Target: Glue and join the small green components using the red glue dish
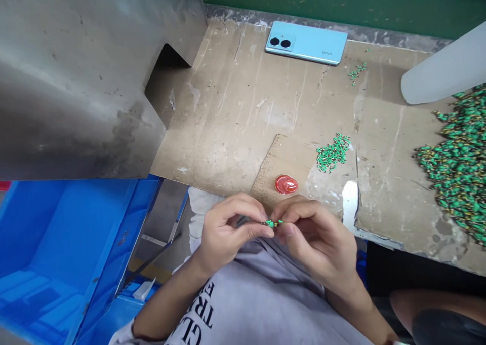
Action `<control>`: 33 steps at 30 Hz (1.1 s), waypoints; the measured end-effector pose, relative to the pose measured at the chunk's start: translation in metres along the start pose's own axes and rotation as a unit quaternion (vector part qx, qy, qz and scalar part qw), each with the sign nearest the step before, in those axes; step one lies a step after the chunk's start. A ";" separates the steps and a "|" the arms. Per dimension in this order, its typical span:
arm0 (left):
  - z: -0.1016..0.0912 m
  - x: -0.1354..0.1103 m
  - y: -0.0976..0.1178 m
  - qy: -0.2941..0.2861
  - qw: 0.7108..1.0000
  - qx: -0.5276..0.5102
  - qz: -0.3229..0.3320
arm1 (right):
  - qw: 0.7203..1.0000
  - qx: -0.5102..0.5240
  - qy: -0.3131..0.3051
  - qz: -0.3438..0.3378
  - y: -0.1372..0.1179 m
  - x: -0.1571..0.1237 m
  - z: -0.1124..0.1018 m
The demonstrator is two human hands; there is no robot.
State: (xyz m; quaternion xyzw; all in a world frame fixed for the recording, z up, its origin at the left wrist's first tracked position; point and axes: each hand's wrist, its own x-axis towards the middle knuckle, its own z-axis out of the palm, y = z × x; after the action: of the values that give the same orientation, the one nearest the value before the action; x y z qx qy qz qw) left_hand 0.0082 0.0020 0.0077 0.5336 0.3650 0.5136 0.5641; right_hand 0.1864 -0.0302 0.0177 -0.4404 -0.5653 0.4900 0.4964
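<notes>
Close to my body, just past the table's front edge, my left hand [230,228] and my right hand [321,238] meet fingertip to fingertip. A tiny green and yellow piece [270,224] shows between their pinched thumbs and forefingers. I cannot tell whether it is one piece or two touching. Just beyond the fingers, a small shallow cap of glossy red liquid [286,184] rests on a cardboard piece [281,157]. To its right lies a small cluster of similar green pieces [333,153].
A large heap of green and yellow pieces [459,162] covers the table's right side. Few more pieces [357,72] lie near a light-blue phone [307,43]. A white cylinder [440,76] leans in at right. Left are a metal housing [83,81] and a blue bin [68,233].
</notes>
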 end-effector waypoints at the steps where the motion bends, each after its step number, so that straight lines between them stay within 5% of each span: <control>1: 0.000 0.000 0.000 0.000 1.000 0.006 0.011 | 1.000 0.012 0.004 0.000 0.000 0.000 0.001; 8: -0.001 0.000 0.002 -0.012 1.000 0.001 -0.001 | 0.998 0.048 0.038 -0.009 0.001 -0.001 0.003; 21: -0.003 0.000 0.001 -0.008 0.998 0.034 -0.045 | 0.993 -0.080 0.022 -0.086 0.010 0.005 0.003; 33: 0.001 -0.001 0.001 0.025 0.992 -0.070 -0.100 | 0.993 -0.096 0.013 -0.071 0.014 0.003 -0.006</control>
State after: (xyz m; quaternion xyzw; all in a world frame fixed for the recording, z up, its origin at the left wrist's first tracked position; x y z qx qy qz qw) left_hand 0.0093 0.0006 0.0083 0.4402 0.3943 0.4920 0.6393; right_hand 0.1918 -0.0250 0.0044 -0.4510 -0.6327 0.3912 0.4932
